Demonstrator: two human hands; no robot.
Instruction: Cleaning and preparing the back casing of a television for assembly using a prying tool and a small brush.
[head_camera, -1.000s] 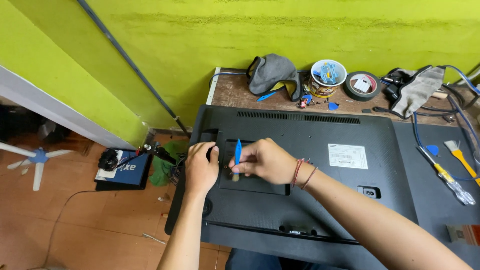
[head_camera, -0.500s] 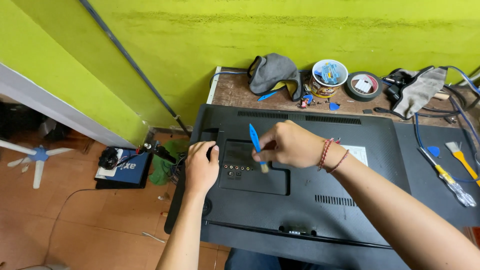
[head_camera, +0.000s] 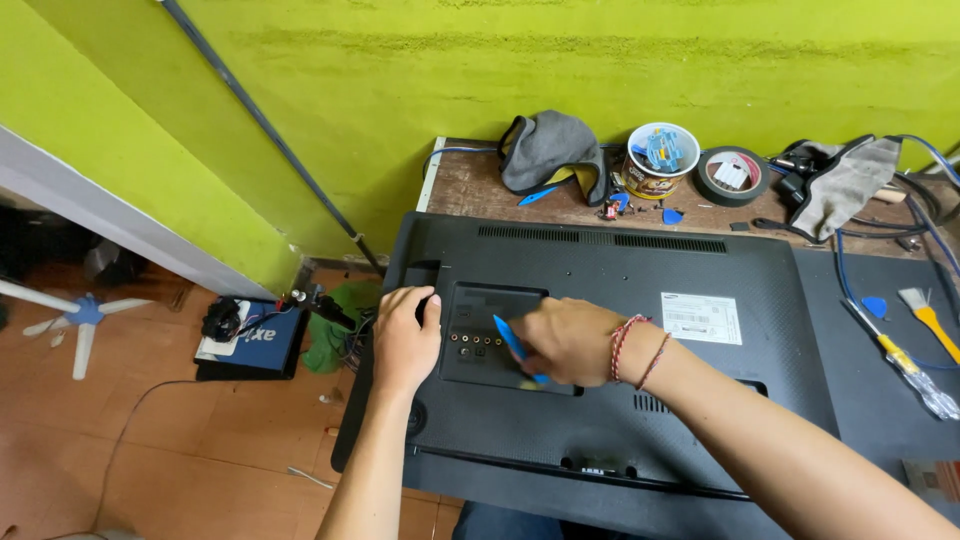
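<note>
A black flat-screen television (head_camera: 700, 400) lies face down on a wooden workbench, its back cover up. My left hand (head_camera: 405, 335) rests flat on the cover's left edge, beside the recessed connector panel (head_camera: 480, 345). My right hand (head_camera: 570, 340) is shut on a thin blue plastic pry tool (head_camera: 510, 342), whose tip points down over the lower part of that panel. Red string bracelets circle my right wrist.
At the back of the bench (head_camera: 470, 185) lie a grey cloth (head_camera: 555, 150), a tub of small parts (head_camera: 662, 160), a tape roll (head_camera: 733, 175), a grey glove (head_camera: 845, 185) and cables. A screwdriver (head_camera: 905, 360) and brush (head_camera: 925, 315) lie right. A power strip (head_camera: 250, 335) sits on the floor.
My right hand lifted the blue tool up and right over the panel, then came back down left onto the panel's lower part. My left hand stayed on the cover's edge.
</note>
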